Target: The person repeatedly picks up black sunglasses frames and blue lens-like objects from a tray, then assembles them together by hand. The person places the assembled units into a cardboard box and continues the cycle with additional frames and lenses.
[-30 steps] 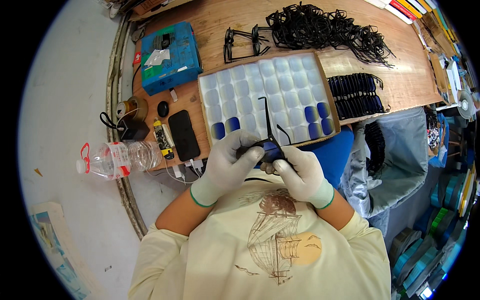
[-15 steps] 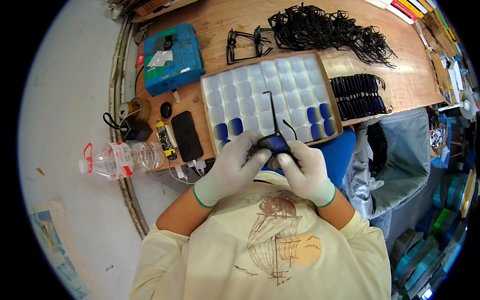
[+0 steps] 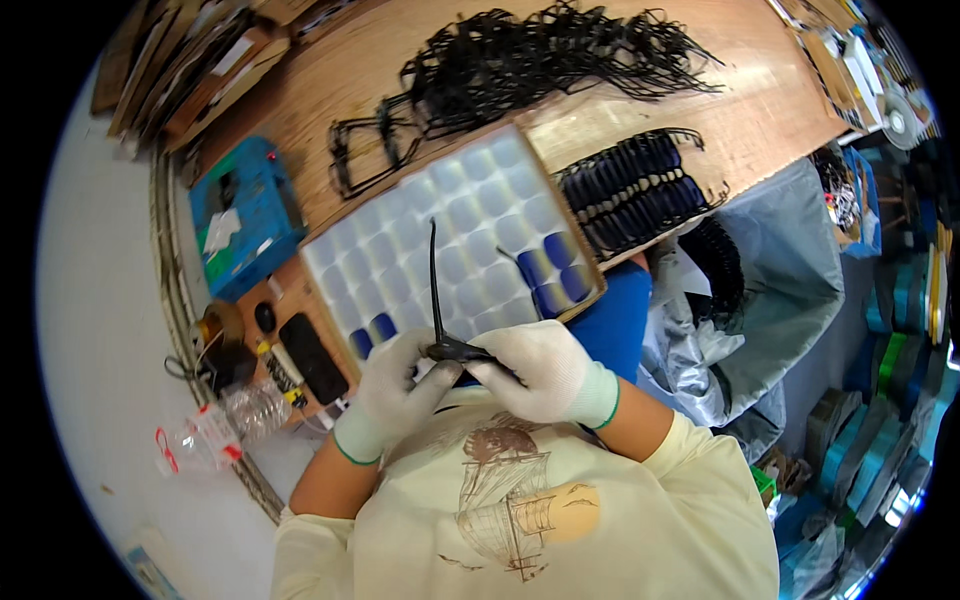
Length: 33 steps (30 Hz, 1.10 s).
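Note:
A pair of black glasses (image 3: 460,351) is held between both my gloved hands, close to my chest. My left hand (image 3: 398,382) pinches its left end, and one temple arm stands up toward the tray. Fingers of my right hand (image 3: 535,365) close on the other end, where the second temple arm points away. Just beyond the hands lies a shallow cardboard tray (image 3: 597,300) of lenses in rows. Most lenses look pale and clear; dark blue lenses (image 3: 558,249) sit at the right corner, and a few more (image 3: 383,325) near my left hand. The glasses' lenses are mostly hidden by my fingers.
Black glasses frames (image 3: 560,60) lie tangled in a heap at the back. Rows of glasses with dark lenses (image 3: 640,190) stand right of the tray. Left are a blue box (image 3: 245,225), a phone (image 3: 312,358) and a plastic bottle (image 3: 215,435). A grey-lined bin (image 3: 780,270) stands right.
The head view has turned, so the table appears shifted left and tilted. The glasses have been tipped so their lenses face less toward me; both hands keep hold of them.

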Each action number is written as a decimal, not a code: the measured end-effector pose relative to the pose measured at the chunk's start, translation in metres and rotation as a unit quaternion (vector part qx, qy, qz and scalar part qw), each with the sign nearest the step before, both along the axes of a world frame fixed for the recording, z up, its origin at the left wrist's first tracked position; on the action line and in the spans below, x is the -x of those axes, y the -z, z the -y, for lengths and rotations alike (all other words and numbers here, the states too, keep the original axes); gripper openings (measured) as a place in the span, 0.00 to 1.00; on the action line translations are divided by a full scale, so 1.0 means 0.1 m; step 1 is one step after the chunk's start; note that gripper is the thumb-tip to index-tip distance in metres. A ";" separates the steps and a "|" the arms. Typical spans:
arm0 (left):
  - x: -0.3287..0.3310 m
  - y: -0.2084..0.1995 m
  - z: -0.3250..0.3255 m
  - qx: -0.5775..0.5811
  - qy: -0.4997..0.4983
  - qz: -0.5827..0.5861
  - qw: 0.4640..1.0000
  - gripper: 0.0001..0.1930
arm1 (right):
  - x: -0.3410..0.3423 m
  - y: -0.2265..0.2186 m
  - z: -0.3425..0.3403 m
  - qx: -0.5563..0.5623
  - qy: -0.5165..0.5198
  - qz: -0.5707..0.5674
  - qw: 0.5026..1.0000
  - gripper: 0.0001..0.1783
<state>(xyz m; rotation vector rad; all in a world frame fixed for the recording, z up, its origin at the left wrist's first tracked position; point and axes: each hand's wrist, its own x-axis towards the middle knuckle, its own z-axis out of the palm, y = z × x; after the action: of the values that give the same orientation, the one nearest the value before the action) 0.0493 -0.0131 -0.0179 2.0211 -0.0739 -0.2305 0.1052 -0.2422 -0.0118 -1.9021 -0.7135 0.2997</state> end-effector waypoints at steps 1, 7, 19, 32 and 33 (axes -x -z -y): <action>-0.21 0.08 -0.02 -0.027 0.010 0.059 0.998 0.13 | -0.15 0.07 0.12 0.033 0.025 0.058 0.997 0.05; -2.39 0.94 -1.57 -0.151 -0.329 0.090 0.928 0.28 | -1.81 0.46 1.65 0.313 0.375 0.132 0.862 0.17; -2.40 1.44 -1.53 0.064 -0.400 -0.069 0.912 0.22 | -2.04 1.02 1.77 0.332 0.349 -0.052 0.875 0.25; -1.67 0.39 -0.93 0.105 -0.344 0.076 0.930 0.15 | -0.75 0.57 0.38 0.306 0.115 0.107 0.939 0.16; -1.49 0.37 -0.80 0.081 -0.321 0.111 0.937 0.17 | -0.65 0.58 0.23 0.379 0.098 0.080 0.917 0.18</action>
<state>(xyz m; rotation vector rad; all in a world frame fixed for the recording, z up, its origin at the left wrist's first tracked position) 0.1980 0.0665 -0.0552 1.7924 0.4109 0.4064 0.1704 -0.2649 -0.0701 -2.7431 -0.5390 0.3220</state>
